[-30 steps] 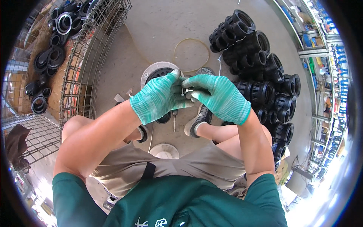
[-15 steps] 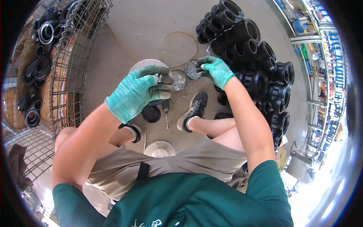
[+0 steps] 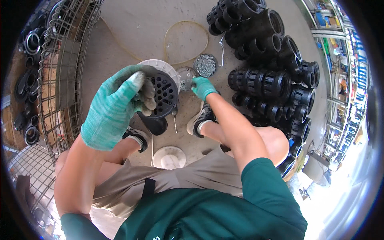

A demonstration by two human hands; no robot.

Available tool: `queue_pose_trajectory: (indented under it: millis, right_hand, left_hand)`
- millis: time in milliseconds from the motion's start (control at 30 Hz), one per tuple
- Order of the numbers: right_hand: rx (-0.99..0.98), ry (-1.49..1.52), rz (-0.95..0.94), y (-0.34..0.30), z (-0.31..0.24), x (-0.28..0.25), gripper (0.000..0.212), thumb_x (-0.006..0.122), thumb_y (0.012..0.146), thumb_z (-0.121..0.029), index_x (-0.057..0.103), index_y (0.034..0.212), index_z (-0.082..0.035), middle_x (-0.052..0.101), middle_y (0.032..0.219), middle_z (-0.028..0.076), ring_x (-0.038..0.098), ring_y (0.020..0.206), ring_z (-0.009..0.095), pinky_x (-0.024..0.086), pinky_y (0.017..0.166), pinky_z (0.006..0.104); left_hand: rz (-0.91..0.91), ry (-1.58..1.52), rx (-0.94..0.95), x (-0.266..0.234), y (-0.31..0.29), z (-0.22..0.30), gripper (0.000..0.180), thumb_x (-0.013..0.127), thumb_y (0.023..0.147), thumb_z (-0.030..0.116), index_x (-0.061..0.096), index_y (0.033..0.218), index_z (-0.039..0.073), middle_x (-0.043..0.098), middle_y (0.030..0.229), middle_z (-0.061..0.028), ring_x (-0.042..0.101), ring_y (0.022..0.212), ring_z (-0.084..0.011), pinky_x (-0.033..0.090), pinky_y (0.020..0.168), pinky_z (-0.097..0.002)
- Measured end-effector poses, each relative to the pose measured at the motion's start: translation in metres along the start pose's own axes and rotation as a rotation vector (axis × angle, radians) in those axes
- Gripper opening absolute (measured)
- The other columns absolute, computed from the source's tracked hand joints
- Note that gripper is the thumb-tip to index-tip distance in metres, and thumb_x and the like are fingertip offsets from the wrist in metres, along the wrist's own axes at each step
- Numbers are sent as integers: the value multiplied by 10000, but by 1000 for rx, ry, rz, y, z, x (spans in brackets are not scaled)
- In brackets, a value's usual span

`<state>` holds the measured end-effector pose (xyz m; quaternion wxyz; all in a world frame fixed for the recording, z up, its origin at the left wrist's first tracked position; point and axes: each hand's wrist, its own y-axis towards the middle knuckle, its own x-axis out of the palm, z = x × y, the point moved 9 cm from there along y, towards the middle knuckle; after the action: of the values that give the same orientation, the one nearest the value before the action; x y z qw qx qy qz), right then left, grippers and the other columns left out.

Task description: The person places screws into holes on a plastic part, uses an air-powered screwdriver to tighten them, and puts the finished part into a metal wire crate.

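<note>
My left hand (image 3: 120,106), in a green glove with dark fingertips, is raised with its fingers curled together. What they hold, if anything, is hidden. Beside it is a round black perforated plate (image 3: 165,94), over a white round lid or tub (image 3: 173,70). My right hand (image 3: 204,87), gloved alike, reaches down at the edge of a shallow round dish (image 3: 185,76) of small washers or nuts. Its fingertips are drawn together, and their contents cannot be made out. Just beyond stands a round dish of metal bolts (image 3: 206,65).
Stacked black ribbed pipe fittings (image 3: 260,82) line the right side. A wire cage (image 3: 66,80) with black parts stands left. A power tool's long bit (image 3: 175,125) points toward me beside a black rounded part (image 3: 156,125). A pale hose (image 3: 166,36) loops across the floor; a white disc (image 3: 169,157) lies between my feet.
My right hand has moved down and left from beside the bolt dish to the washer dish. The left hand has shifted left and its fingers have curled, hiding the small metal piece seen before.
</note>
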<state>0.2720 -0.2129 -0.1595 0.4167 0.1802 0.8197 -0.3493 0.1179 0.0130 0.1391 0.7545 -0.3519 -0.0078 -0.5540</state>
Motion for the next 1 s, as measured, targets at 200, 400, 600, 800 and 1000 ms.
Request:
queue_pose_trajectory:
  millis: [200,400,600,800,1000]
  right_hand:
    - [39,-60,30,26,-12,32,498,773,822,-223,618,1271,-73,609,1278,200,583,1181,381,482,1008,456]
    - [11,-24,47,44,-8,34,528,761,828,-241,575,1303,-108,548,1322,173,548,1216,371,475,1030,461]
    - [75,33,25,58,-10,46,402,724,850,-207,617,1225,-109,590,1238,169,598,1139,372,487,983,487]
    - [95,23,-1,63,-11,49,337,692,864,-180,629,1186,-105,602,1209,166,611,1122,370,492,960,510]
    - [219,49,-48,67,-12,49,312,607,904,-143,621,1207,-68,581,1328,166,589,1219,361,482,1021,491]
  left_hand:
    - [81,6,-13,-4,1,9,411,598,1014,331,611,1224,-22,617,810,-43,617,710,-139,475,622,-258]
    - [139,63,20,-3,6,18,446,615,1001,368,611,1226,-17,615,793,-61,617,689,-156,483,627,-275]
    - [157,39,-32,-7,15,9,451,631,995,363,609,1234,-19,627,809,-74,628,702,-169,503,639,-293]
    - [188,55,-25,-5,17,6,459,630,995,364,602,1232,-27,605,800,-76,612,673,-173,504,600,-292]
    - [205,63,-10,-6,16,11,454,632,995,361,603,1230,-26,612,809,-78,619,677,-174,509,602,-289]
